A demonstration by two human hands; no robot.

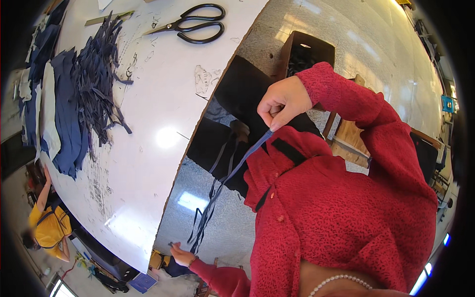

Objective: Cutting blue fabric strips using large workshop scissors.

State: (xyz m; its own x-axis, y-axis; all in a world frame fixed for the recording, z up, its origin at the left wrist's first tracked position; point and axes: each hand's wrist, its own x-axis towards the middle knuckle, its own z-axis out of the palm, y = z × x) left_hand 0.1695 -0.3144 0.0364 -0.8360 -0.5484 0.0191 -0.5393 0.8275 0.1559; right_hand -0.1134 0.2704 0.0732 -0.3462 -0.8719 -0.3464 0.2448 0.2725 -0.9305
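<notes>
Pinching blue strips (252,149), the right grip (287,103) hangs beside black table (143,193) writing (203,79).

A red, dark-flecked buttoned top (341,213) is worn with a white bead necklace (341,277)

One pair of scissors (173,25) and one tangled heap of navy strips (98,81) (too many to count lol) on the surface (133,193). Around it: two red-sleeved hands (289,99), one bin (322,50), one person in yellow (55,227).
</notes>
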